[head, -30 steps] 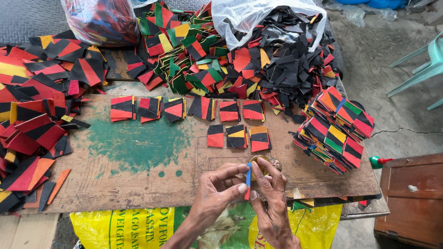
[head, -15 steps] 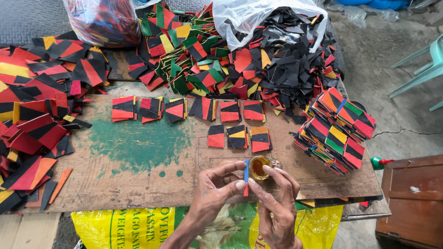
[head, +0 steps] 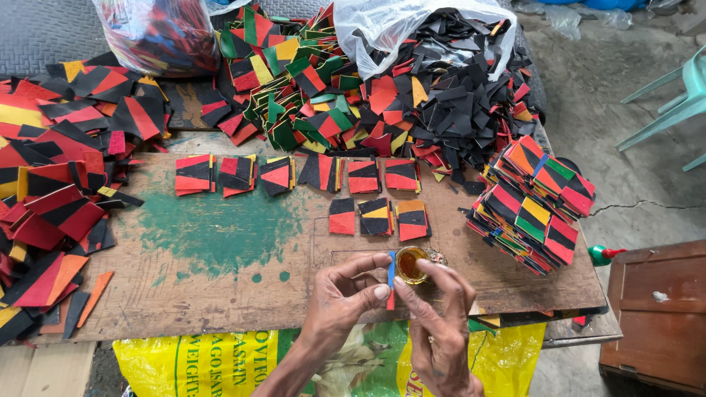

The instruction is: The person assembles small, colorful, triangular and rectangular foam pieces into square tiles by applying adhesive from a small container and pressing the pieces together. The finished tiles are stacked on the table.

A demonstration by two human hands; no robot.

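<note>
A: Near edge first. What changed?

B: Half a second ago the right hand (head: 441,323) was lower and the small pot of amber glue (head: 410,263) sat more covered. Now its fingers (head: 450,283) arch over the pot's rim, touching it, and the pot shows open. Left hand (head: 346,298) barely moved.

A: Left fingers?

B: Pinched narrow on a thin blue-and-red strip (head: 391,278), held upright on edge, its top end right beside the pot. Right fingers are curled around the pot, not wide.

A: Meaning?

B: My read: strip is at the glue, being dabbed or about to be. The gluing step is in hand, nothing laid down yet.

A: Surface?

B: Worn wooden board (head: 220,309), green paint stain (head: 213,228) left of middle. Three small squares (head: 379,217) just past the pot, a row of red-black-yellow pieces (head: 294,175) beyond them. Stacked finished squares (head: 533,202) at the right edge. Loose red and black offcuts (head: 51,191) cover the left edge.

A: Far side?

B: Big heap of mixed pieces (head: 353,95) along the far edge, two plastic bags (head: 412,22) on top. Yellow sack (head: 213,364) hangs below the near edge. Concrete floor (head: 625,169) right, wooden box (head: 654,309), corner of a green chair (head: 676,88).
</note>
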